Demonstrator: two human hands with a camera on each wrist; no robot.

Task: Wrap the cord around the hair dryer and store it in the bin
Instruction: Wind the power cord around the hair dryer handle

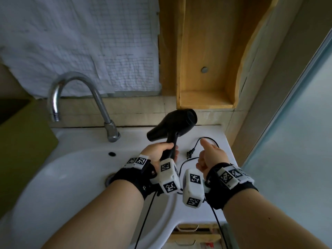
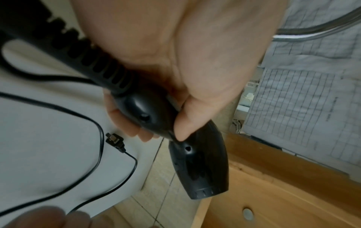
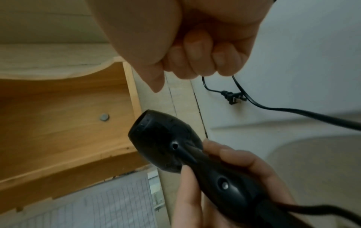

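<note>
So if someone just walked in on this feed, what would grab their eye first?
The black dryer, held up by its handle in the left hand over the white sink. Next, its cord lying loose on the sink's right ledge, unwrapped, with the plug beside it. The right hand, fingers curled, is over that cord; whether it grips it is unclear.

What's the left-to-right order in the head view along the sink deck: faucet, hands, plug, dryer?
faucet → left hand, gripping the hair dryer by its handle → plug lying on the sink → right hand, pinching the cord.
</note>
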